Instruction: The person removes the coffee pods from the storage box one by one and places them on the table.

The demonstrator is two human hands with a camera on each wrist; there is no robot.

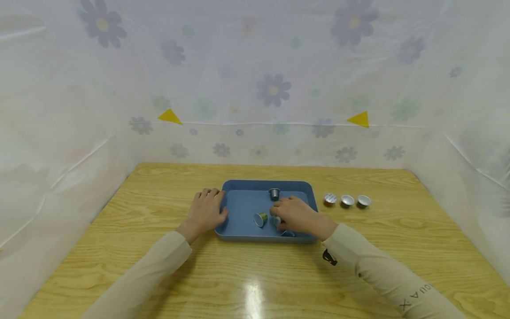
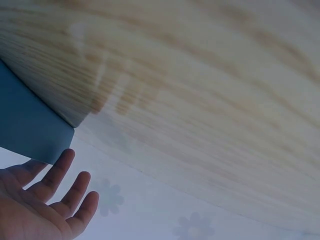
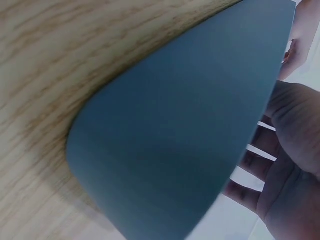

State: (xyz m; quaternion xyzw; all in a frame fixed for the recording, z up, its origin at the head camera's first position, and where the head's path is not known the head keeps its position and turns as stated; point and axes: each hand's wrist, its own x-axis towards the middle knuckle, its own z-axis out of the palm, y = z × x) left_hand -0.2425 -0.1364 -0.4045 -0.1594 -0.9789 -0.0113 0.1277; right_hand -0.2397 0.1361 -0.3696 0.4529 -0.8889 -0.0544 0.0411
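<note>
The background is taken up by a pale sheet [image 1: 239, 66] printed with faded flowers. In front of it a wood-grained table [image 1: 179, 274] is seen, with a patch of light reflected near its front edge. The forearms are covered by a left sleeve [image 1: 139, 270] and a right sleeve [image 1: 382, 266], both pale, the right one marked with dark letters. Between them a blue tray [image 1: 241, 206] is set on the table.

The tray's left rim is touched by the left hand [image 1: 205, 212], which is held loosely open, its fingers spread and nothing gripped. The right hand [image 1: 296, 217] is held over the tray's right part, fingers and thumb bent at a pale green capsule [image 1: 277, 220]; whether that capsule is actually gripped cannot be told, since in the right wrist view the fingertips are hidden by the tray wall.

Two yellow triangles [image 1: 170, 117] are seen on the sheet. A small black object [image 1: 329, 257] is seen beside the right cuff.

Inside the tray, a dark capsule [image 1: 274, 194] is placed near the back wall, and a green capsule [image 1: 261, 219] is tipped on its side, left of the right hand. A blue item [image 1: 287, 234] by the front wall is partly hidden. Right of the tray, three capsules [image 1: 347, 201] are lined up, lids upward.
</note>
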